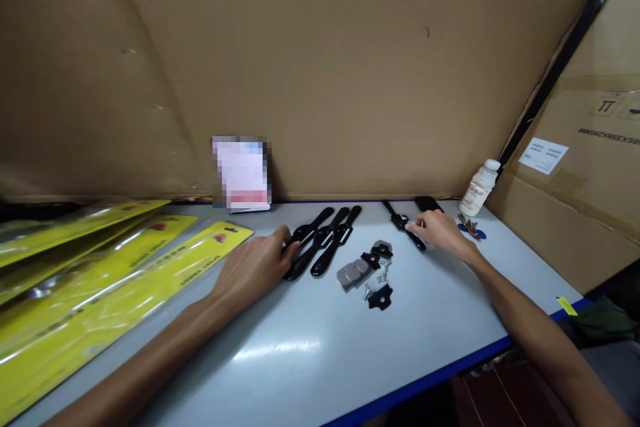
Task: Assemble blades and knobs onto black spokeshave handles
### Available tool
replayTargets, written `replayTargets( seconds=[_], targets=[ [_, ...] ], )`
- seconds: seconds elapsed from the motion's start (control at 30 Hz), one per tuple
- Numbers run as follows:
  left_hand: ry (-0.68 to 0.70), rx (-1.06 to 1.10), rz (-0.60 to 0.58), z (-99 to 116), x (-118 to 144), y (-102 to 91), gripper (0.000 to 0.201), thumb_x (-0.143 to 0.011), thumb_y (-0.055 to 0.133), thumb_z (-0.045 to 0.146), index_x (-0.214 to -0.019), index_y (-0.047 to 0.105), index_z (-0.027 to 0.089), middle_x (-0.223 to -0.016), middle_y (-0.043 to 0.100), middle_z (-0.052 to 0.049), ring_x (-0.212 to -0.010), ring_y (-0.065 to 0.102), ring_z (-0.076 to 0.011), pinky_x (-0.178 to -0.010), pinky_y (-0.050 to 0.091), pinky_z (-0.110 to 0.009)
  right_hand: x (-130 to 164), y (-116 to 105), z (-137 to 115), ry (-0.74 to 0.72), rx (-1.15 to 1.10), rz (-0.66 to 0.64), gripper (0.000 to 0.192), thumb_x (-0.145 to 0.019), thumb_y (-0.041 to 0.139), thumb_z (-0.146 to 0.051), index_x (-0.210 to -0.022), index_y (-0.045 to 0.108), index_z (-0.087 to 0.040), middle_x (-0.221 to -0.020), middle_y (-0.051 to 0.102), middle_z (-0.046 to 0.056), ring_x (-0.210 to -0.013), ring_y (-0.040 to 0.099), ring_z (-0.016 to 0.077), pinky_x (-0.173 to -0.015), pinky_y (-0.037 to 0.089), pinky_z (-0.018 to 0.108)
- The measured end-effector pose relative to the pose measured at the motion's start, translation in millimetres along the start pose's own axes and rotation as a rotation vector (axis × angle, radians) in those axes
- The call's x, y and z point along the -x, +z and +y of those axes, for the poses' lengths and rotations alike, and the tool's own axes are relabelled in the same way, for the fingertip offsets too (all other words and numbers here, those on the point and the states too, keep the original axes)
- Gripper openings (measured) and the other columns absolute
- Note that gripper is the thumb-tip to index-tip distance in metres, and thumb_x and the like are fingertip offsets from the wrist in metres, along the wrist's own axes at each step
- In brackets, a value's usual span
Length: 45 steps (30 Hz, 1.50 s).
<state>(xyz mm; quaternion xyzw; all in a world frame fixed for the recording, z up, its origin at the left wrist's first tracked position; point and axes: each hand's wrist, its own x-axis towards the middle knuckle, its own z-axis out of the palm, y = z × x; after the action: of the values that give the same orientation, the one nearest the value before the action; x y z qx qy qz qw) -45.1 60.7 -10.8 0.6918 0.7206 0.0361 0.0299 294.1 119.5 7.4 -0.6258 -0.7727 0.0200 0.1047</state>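
Observation:
Three black spokeshave bodies lie side by side on the table, and my left hand (263,257) is at the leftmost spokeshave body (313,225), with thumb and fingers closed about its near handle. Farther right, my right hand (440,230) has its fingertips pinched on another spokeshave body (400,221), which lies slanted near the back edge. Between the hands are several flat grey blades (355,273), black cap plates (380,297) and small silver screws (384,271). Behind my right hand is a dark flat object (427,203), partly covered.
Yellow-carded clear plastic packs (165,267) are piled on the left. A pixelated upright item (244,177) leans against the cardboard wall (320,67). On the right stand a white-capped bottle (480,188), a small bunch of keys-like items (471,228) and a large carton (565,193).

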Motion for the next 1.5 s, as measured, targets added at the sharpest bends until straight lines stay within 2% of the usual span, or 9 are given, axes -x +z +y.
replayTargets(
  seconds=[0.3, 0.5, 0.77, 0.93, 1.03, 1.2, 1.27, 1.4, 1.5],
  targets=[
    [0.182, -0.084, 0.158, 8, 6, 6.2, 0.036, -0.098, 0.031, 0.033, -0.098, 0.064, 0.016, -0.104, 0.067, -0.015, -0.100, 0.063, -0.0337, -0.072, 0.045, -0.038, -17, 19, 7, 0.091, -0.280, -0.166, 0.015, -0.073, 0.071, -0.027, -0.067, 0.061, -0.018, -0.059, 0.060, -0.001, -0.058, 0.058, 0.0140, -0.052, 0.036, 0.022],
    [0.341, -0.039, 0.420, 6, 4, 14.0, 0.036, -0.098, 0.036, 0.029, -0.113, 0.064, 0.011, -0.112, 0.060, -0.018, -0.100, 0.057, -0.0331, -0.086, 0.047, -0.045, -24, 19, 15, 0.115, -0.558, -0.264, 0.030, -0.084, 0.058, -0.033, -0.059, 0.051, -0.019, -0.042, 0.038, -0.009, -0.035, 0.036, 0.0074, -0.039, 0.026, 0.021],
    [0.492, 0.242, 0.630, 28, 25, 2.4, 0.040, -0.100, 0.040, 0.036, -0.131, 0.052, 0.016, -0.123, 0.058, -0.014, -0.110, 0.052, -0.0289, -0.093, 0.046, -0.044, 5, -10, -18, -0.110, -0.785, -0.335, 0.031, -0.084, 0.062, -0.044, -0.069, 0.053, -0.019, -0.048, 0.047, -0.007, -0.040, 0.038, 0.0062, -0.042, 0.027, 0.020],
    [0.591, 0.239, 0.321, 43, 39, -4.7, 0.038, -0.102, 0.034, 0.039, -0.101, 0.064, 0.017, -0.098, 0.067, -0.010, -0.092, 0.057, -0.0253, -0.079, 0.044, -0.040, 24, -30, -38, -0.323, -0.868, -0.629, 0.028, -0.082, 0.069, -0.041, -0.072, 0.064, -0.015, -0.047, 0.038, -0.009, -0.043, 0.030, 0.0057, -0.041, 0.019, 0.021],
    [0.615, 0.391, -0.004, 47, 42, -3.1, 0.042, -0.102, 0.030, 0.041, -0.078, 0.057, 0.019, -0.068, 0.057, -0.001, -0.062, 0.048, -0.0153, -0.060, 0.035, -0.030, 25, -30, -38, -0.308, -0.914, -0.621, 0.028, -0.081, 0.071, -0.040, -0.072, 0.066, -0.015, -0.048, 0.039, -0.008, -0.044, 0.030, 0.0057, -0.041, 0.019, 0.021],
    [0.611, 0.691, -0.225, 52, 44, -0.4, 0.037, -0.097, 0.036, 0.043, -0.069, 0.047, 0.021, -0.060, 0.042, 0.005, -0.056, 0.037, -0.0117, -0.056, 0.028, -0.027, 21, -18, -34, -0.281, -0.925, -0.647, 0.027, -0.078, 0.074, -0.041, -0.070, 0.065, -0.016, -0.048, 0.042, -0.007, -0.044, 0.034, 0.0069, -0.043, 0.025, 0.021],
    [0.554, 0.767, -0.242, 54, 44, 0.5, 0.036, -0.095, 0.037, 0.041, -0.067, 0.046, 0.021, -0.059, 0.039, 0.005, -0.056, 0.035, -0.0117, -0.055, 0.027, -0.027, 22, -15, -38, -0.247, -0.920, -0.518, 0.021, -0.079, 0.071, -0.038, -0.078, 0.065, -0.018, -0.057, 0.053, -0.004, -0.052, 0.046, 0.0101, -0.049, 0.035, 0.022],
    [0.398, 0.822, -0.096, 57, 42, 8.1, 0.035, -0.094, 0.038, 0.039, -0.067, 0.050, 0.020, -0.060, 0.049, 0.002, -0.058, 0.041, -0.0134, -0.057, 0.029, -0.028, 33, -16, -57, -0.210, -0.686, 0.264, 0.012, -0.083, 0.061, -0.032, -0.086, 0.063, -0.020, -0.089, 0.066, 0.006, -0.084, 0.059, 0.0187, -0.069, 0.045, 0.028],
    [0.367, 0.818, -0.009, 59, 40, 15.9, 0.035, -0.096, 0.035, 0.038, -0.068, 0.049, 0.021, -0.065, 0.057, -0.002, -0.062, 0.048, -0.0157, -0.062, 0.033, -0.029, 44, -13, -74, -0.236, -0.635, 0.177, 0.022, -0.088, 0.055, -0.035, -0.072, 0.058, -0.021, -0.066, 0.062, 0.002, -0.063, 0.055, 0.0150, -0.059, 0.041, 0.027]
  ],
)
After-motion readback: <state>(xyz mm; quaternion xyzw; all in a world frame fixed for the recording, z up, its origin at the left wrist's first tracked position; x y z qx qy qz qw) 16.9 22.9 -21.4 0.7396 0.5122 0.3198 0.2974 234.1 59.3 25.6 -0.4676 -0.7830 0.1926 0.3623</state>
